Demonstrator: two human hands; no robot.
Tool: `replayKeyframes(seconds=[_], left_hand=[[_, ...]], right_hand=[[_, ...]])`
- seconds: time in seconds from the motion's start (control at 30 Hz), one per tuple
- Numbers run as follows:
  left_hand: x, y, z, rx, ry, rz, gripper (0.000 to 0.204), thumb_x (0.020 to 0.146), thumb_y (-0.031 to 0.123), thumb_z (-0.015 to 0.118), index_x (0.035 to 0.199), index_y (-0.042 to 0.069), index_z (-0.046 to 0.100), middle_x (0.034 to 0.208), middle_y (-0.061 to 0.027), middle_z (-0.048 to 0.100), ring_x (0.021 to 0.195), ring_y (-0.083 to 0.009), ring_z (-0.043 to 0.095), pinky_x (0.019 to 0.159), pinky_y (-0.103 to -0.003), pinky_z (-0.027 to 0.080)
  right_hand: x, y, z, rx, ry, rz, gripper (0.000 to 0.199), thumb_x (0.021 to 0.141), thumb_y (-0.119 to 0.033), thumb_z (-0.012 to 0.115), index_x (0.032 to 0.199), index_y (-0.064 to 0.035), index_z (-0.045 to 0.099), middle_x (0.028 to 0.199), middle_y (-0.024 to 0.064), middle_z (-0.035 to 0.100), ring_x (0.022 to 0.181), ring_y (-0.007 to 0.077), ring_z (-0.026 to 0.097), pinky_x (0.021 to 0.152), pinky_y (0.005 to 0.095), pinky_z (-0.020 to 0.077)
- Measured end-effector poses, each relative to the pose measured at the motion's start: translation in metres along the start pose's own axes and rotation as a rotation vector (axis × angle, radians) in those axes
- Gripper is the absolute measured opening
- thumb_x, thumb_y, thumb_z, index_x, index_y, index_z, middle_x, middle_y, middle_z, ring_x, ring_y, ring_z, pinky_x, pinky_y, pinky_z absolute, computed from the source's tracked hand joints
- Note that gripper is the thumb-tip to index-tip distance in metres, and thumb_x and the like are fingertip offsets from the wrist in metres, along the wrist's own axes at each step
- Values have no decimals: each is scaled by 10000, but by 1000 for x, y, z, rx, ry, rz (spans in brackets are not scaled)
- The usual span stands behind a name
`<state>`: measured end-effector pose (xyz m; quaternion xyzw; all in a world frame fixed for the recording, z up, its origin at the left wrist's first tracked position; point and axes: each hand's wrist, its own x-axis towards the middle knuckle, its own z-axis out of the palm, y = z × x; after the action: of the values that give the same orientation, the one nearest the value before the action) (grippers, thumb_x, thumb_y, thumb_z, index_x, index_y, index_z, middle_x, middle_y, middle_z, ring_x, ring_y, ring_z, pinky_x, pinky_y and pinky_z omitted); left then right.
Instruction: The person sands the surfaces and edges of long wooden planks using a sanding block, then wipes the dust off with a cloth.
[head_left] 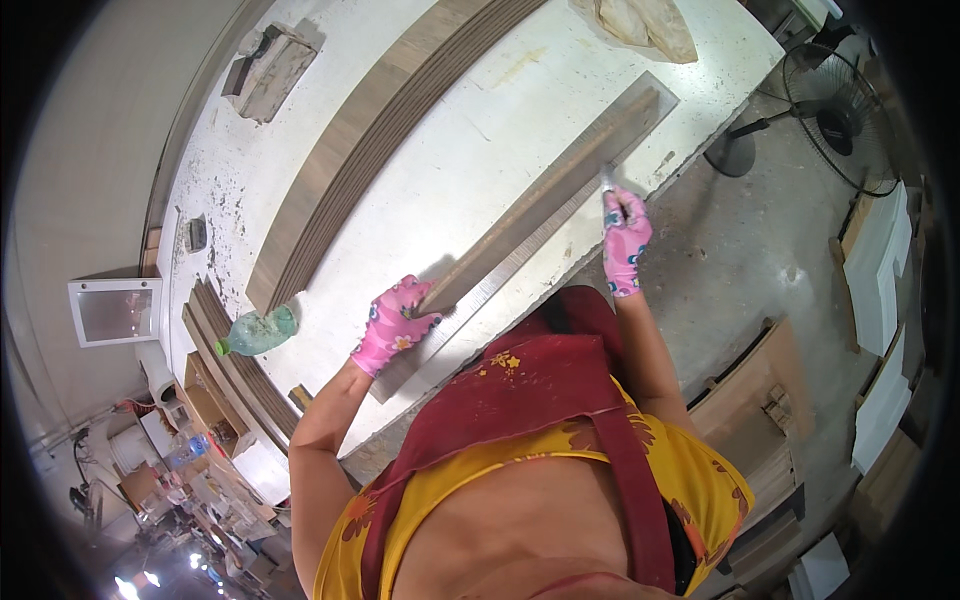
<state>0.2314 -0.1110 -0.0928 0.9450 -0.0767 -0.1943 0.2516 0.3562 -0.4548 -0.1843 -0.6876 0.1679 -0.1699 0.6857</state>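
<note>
My left hand (398, 322) has its fingers gripping the left end of a long board (540, 207), which rests along the near side of the white table (420, 212); my right hand (626, 240), at the table's near edge, pinches a small pale object (607, 174) I cannot identify

Pink floral gloves over a white tabletop (480, 130), dark-speckled at left.
Left glove (393, 325), centre, and right glove (624, 245), right of centre: pink with multicoloured flowers; plank (540, 210) between, grey-brown. Lower centre, maroon apron (480, 420), yellow flowers; yellow shirt (705, 465), brown-orange flowers. Left, translucent green bottle (262, 332).
</note>
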Motion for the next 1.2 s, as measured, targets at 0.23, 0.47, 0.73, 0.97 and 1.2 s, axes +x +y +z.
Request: replayKeyframes(seconds=[0.23, 0.47, 0.73, 0.97, 1.2], left_hand=[[-1, 46, 10, -172, 66, 250, 606, 743, -76, 572, 1328, 51, 479, 1266, -136, 542, 1122, -284, 537, 962, -347, 434], [-3, 40, 23, 52, 214, 417, 813, 560, 7, 644, 1348, 59, 453, 1257, -209, 515, 1077, -394, 554, 880, -441, 488], [6, 45, 20, -112, 157, 242, 859, 544, 92, 695, 1361, 52, 432, 1127, -196, 547, 985, -375, 566, 861, -414, 486], [6, 29, -40, -215, 84, 159, 949, 534, 35, 708, 1417, 220, 411, 1142, -156, 515, 1084, -316, 490, 961, -411, 430], [64, 30, -147, -26, 287, 147, 859, 542, 6, 638, 1374, 136, 470, 1200, -155, 523, 1165, -331, 456, 1043, -384, 352]], right_hand=[[-17, 23, -2, 34, -85, 121, 197, 831, -44, 707, 999, 9, 619, 838, -17, 570, 738, 52, 489, 659, 199, 416], [-33, 5, 2, 279, -254, 316, 156, 912, -50, 533, 1053, -32, 599, 835, -7, 585, 666, 87, 518, 574, 231, 414], [-61, 19, -13, 565, -309, 589, 168, 923, -99, 562, 1085, -57, 574, 866, 42, 593, 679, 146, 568, 578, 275, 465], [-50, -10, -4, 325, -335, 368, 94, 918, -57, 553, 954, -42, 638, 894, 29, 661, 616, 47, 524, 540, 188, 421], [-38, 1, -12, -54, -419, 217, 185, 921, -143, 612, 759, -102, 530, 607, -72, 420, 494, 6, 385, 433, 204, 313]])
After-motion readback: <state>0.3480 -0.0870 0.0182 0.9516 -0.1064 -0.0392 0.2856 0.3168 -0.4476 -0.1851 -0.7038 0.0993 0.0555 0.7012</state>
